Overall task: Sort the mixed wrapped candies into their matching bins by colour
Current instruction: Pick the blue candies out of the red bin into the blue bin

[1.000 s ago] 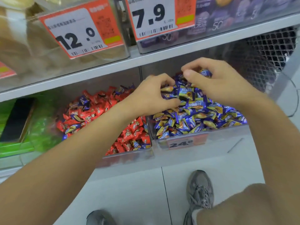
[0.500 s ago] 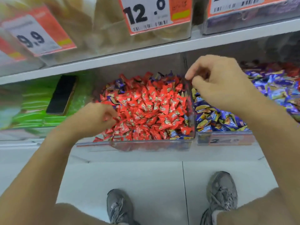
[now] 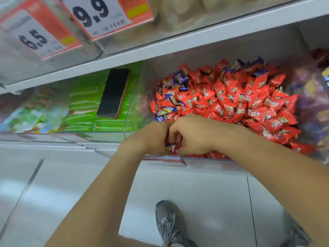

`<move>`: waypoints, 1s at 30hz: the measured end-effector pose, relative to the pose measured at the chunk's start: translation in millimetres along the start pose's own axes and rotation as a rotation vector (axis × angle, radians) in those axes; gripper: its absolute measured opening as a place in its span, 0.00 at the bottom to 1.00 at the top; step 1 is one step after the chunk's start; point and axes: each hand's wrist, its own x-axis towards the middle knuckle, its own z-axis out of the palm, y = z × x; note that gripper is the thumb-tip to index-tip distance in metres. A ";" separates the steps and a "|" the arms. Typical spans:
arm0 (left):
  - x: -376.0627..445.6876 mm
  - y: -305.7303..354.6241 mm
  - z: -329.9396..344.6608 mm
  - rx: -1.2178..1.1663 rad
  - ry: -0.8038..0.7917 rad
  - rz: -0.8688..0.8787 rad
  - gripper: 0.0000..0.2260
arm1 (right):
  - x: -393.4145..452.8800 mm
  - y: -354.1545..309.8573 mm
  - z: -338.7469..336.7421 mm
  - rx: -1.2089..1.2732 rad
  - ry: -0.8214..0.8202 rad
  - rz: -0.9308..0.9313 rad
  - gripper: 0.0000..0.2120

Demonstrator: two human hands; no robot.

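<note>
Together, both hands (image 3: 175, 138) curled over red bin (image 3: 165, 158)

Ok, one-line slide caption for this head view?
Both hands, left and right, meet over wrapped candies at the front of the clear bin of red candies, blue-purple strays remaining.

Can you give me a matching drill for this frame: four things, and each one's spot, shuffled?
Things:
1. smartphone
2. purple-wrapped candies
3. 9.9 price tag
4. grey sneaker

Places:
A. on the white floor tiles, below the arms
B. lying on the green packets, in the bin left of the red candies
C. on the front of an upper-shelf bin
D. mixed into the left part of the red candy bin

Pairs: 1-B, 2-D, 3-C, 4-A
</note>
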 end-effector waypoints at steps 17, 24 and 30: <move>-9.2 -4.5 -13.0 -0.518 0.003 0.013 0.11 | -19.4 17.3 -33.6 -0.151 -0.060 0.239 0.10; -48.7 2.4 -20.5 -0.371 0.325 -0.171 0.08 | -22.7 22.2 -50.0 -0.098 0.227 0.101 0.12; -84.2 -4.3 -16.2 -0.436 0.676 -0.191 0.08 | 22.5 12.0 -24.8 -0.199 0.149 -0.021 0.27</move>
